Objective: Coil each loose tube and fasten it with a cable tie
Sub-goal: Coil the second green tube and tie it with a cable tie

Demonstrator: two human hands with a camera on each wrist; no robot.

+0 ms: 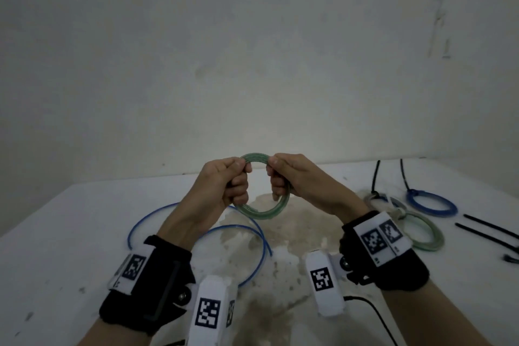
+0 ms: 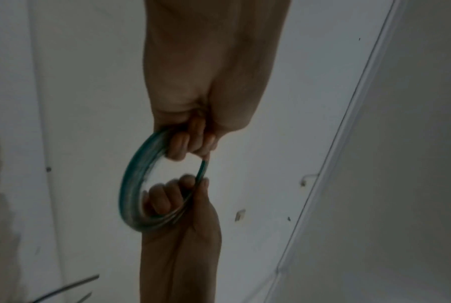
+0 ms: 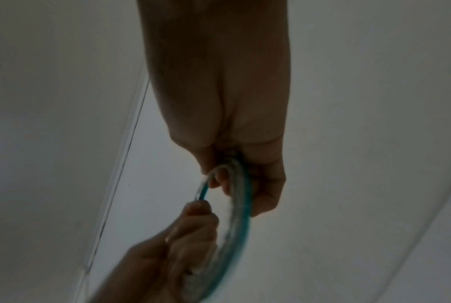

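A green translucent tube wound into a small coil [image 1: 264,212] hangs in the air above the table, held between both hands. My left hand [image 1: 234,178] grips its left side with fingers curled through the ring. My right hand [image 1: 280,177] grips the right side the same way. In the left wrist view the green coil [image 2: 131,188] shows as several stacked turns with my left hand's fingers [image 2: 188,143] round it. In the right wrist view the green coil [image 3: 241,215] runs through my right hand [image 3: 260,184]. A loose blue tube [image 1: 252,236] lies in wide loops on the table beneath my hands.
At the right of the white table [image 1: 56,233] lie a blue coil [image 1: 431,203], a green coil [image 1: 424,232] and a pale coil [image 1: 384,202], the blue and pale ones with black ties. Loose black cable ties [image 1: 488,232] lie at the far right. A bare wall stands behind.
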